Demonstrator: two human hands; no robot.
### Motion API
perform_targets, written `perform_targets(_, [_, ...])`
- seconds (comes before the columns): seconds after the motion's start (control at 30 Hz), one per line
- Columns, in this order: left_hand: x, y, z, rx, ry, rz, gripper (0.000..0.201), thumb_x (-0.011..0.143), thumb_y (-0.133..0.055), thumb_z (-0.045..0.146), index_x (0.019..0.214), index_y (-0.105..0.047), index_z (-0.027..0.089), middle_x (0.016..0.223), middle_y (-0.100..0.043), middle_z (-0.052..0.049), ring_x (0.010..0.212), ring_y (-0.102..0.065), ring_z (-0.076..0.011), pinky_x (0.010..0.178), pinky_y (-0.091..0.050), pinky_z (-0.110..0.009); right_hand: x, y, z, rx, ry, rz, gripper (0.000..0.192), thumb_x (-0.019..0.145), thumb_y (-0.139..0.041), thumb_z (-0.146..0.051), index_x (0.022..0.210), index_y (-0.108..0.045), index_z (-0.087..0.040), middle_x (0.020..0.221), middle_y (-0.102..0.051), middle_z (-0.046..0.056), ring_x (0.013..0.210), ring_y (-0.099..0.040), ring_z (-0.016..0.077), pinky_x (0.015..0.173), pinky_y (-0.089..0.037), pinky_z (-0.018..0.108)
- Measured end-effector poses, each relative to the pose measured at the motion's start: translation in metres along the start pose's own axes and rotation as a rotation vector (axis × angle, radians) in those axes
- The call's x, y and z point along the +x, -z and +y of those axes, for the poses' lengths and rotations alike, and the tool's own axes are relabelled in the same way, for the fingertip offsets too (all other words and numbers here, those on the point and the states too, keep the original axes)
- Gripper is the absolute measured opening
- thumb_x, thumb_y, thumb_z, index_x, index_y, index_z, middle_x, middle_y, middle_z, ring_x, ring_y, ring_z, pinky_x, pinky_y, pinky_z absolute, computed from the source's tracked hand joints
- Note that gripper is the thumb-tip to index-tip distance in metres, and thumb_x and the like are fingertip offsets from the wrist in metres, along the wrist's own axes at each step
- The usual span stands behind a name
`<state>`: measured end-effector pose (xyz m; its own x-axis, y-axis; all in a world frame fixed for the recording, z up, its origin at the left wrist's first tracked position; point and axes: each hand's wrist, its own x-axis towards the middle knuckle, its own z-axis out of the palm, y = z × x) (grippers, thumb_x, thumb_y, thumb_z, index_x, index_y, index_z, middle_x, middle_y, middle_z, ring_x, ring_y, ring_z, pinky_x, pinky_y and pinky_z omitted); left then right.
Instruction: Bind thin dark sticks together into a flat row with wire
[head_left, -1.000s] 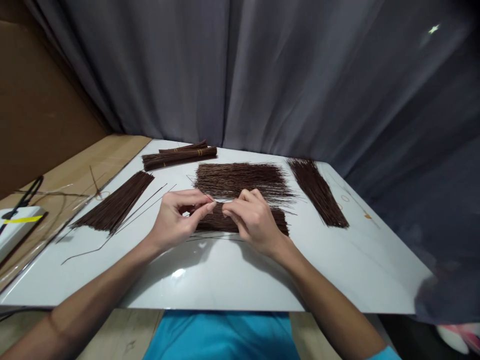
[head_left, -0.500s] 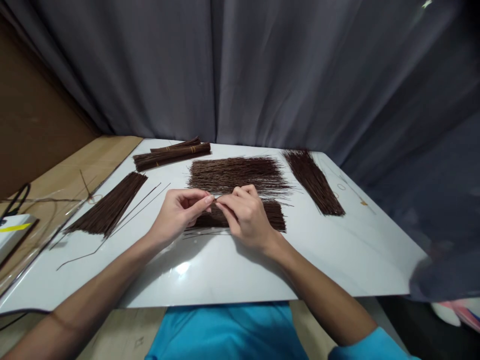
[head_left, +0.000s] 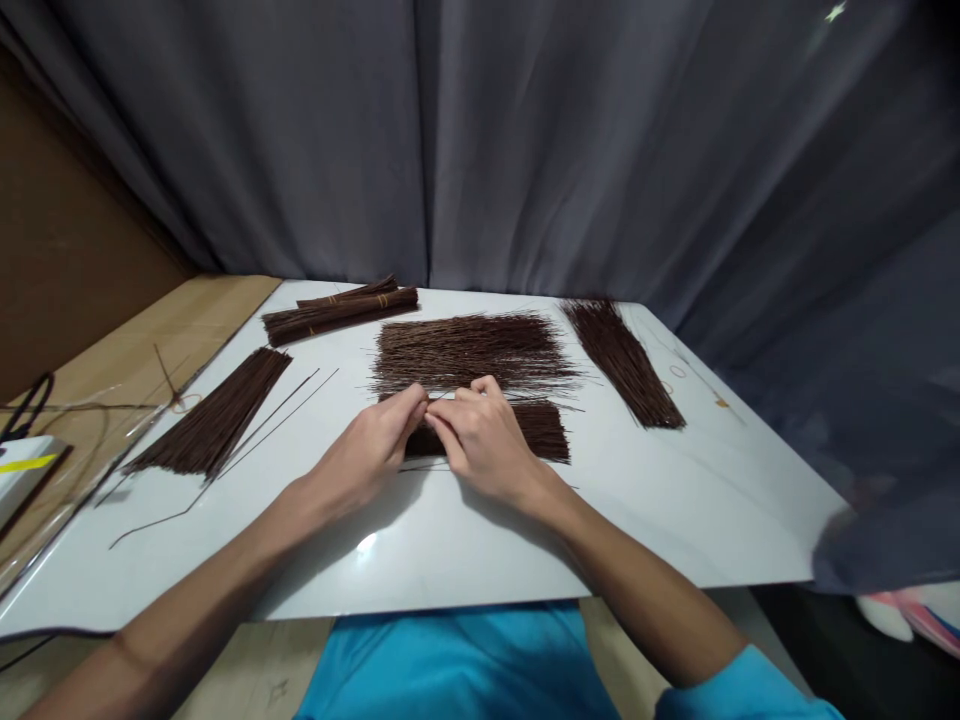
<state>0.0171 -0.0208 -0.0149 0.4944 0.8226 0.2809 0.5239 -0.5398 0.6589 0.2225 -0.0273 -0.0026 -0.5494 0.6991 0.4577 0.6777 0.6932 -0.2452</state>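
Both hands are closed in pinches and meet fingertip to fingertip at the middle of the table. My left hand (head_left: 379, 440) shows mostly its back, with thumb and forefinger pressed together. Touching it is my right hand (head_left: 491, 440), also pinching. What lies between the fingertips is too small and hidden to make out. Just beneath them is a bundle of thin dark brown sticks (head_left: 546, 432), partly covered by the hands. A wider layer of loose brown sticks (head_left: 472, 350) is spread right behind it.
On the left lie a fanned stick pile (head_left: 214, 415) and a bent loose stick (head_left: 157, 522). Rolled bundles with yellowish ties (head_left: 345, 312) rest at the back left. Another pile (head_left: 626, 365) and a rubber band (head_left: 677, 372) are on the right. A grey curtain (head_left: 555, 150) hangs behind.
My left hand has turned over so its back faces up, and its fingers have come closer to the right hand's. My right hand has hardly moved. The view has shifted slightly.
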Motion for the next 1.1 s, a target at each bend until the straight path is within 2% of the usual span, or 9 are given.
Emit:
perform_targets(0.13, [0.001,-0.001,-0.001,0.033,0.010,0.018,0.024,0.110,-0.041,0.026,0.088,-0.048,0.021,0.079,-0.058,-0.001,0.070,-0.053,-0.0178,0.067,-0.039,-0.031,-0.001,-0.002,0.005,-0.094,0.042,0.024,0.025,0.111,-0.053,-0.021,0.094,-0.071,-0.018,0.088,-0.078,0.005,0.078,-0.052,0.0194,0.091,-0.031,0.039])
perform_targets(0.33, [0.006,0.007,0.001,-0.060,0.098,-0.047,0.035,0.112,-0.044,0.041,0.088,-0.058,0.019,0.084,-0.065,-0.002,0.078,-0.058,-0.0195,0.072,-0.042,-0.031,-0.003,-0.005,0.019,-0.273,0.188,0.085,0.026,0.111,-0.056,-0.021,0.094,-0.074,-0.020,0.084,-0.076,0.004,0.091,-0.055,0.0217,0.098,-0.031,0.041])
perform_targets(0.43, [0.007,0.009,0.001,-0.117,0.089,-0.115,0.038,0.111,-0.046,0.042,0.086,-0.059,0.018,0.082,-0.063,-0.001,0.078,-0.056,-0.0189,0.073,-0.041,-0.031,-0.003,-0.004,0.031,-0.218,0.266,0.070,0.020,0.110,-0.061,-0.025,0.097,-0.077,-0.023,0.083,-0.076,0.002,0.094,-0.058,0.0212,0.097,-0.032,0.040])
perform_targets(0.5, [0.006,0.007,0.001,-0.153,0.097,-0.140,0.039,0.112,-0.044,0.044,0.084,-0.055,0.019,0.077,-0.057,0.000,0.074,-0.051,-0.0175,0.069,-0.040,-0.030,-0.004,-0.005,0.038,-0.160,0.279,0.082,0.017,0.109,-0.064,-0.028,0.098,-0.078,-0.025,0.083,-0.076,0.001,0.095,-0.059,0.0208,0.096,-0.033,0.040])
perform_targets(0.6, [0.003,0.004,0.001,-0.226,0.126,-0.138,0.039,0.113,-0.041,0.046,0.083,-0.046,0.020,0.074,-0.047,0.002,0.068,-0.043,-0.0159,0.064,-0.037,-0.029,-0.005,-0.007,0.045,-0.089,0.253,0.129,0.022,0.107,-0.067,-0.034,0.091,-0.077,-0.023,0.083,-0.077,0.002,0.093,-0.061,0.0204,0.094,-0.034,0.039])
perform_targets(0.7, [0.002,0.003,0.000,-0.280,0.127,-0.140,0.038,0.113,-0.041,0.045,0.084,-0.044,0.021,0.075,-0.045,0.002,0.068,-0.042,-0.0156,0.063,-0.037,-0.028,-0.005,-0.008,0.046,-0.028,0.189,0.164,0.030,0.106,-0.068,-0.041,0.085,-0.076,-0.021,0.083,-0.077,0.003,0.086,-0.060,0.0202,0.094,-0.035,0.040])
perform_targets(0.93, [0.001,0.003,-0.002,-0.057,0.071,-0.118,0.019,0.103,-0.042,0.018,0.084,-0.044,0.022,0.076,-0.055,0.000,0.070,-0.048,-0.0182,0.065,-0.036,-0.030,-0.003,-0.007,0.048,0.094,0.137,0.162,0.028,0.104,-0.072,-0.039,0.082,-0.080,-0.022,0.080,-0.077,0.001,0.084,-0.061,0.0185,0.095,-0.033,0.041])
perform_targets(1.1, [-0.001,0.001,-0.002,0.125,0.060,-0.097,0.017,0.094,-0.045,0.009,0.083,-0.047,0.022,0.076,-0.058,-0.002,0.067,-0.050,-0.0201,0.062,-0.031,-0.032,-0.003,-0.010,0.052,0.103,0.128,0.145,0.026,0.104,-0.073,-0.038,0.085,-0.082,-0.022,0.081,-0.079,0.002,0.083,-0.062,0.0181,0.096,-0.032,0.041])
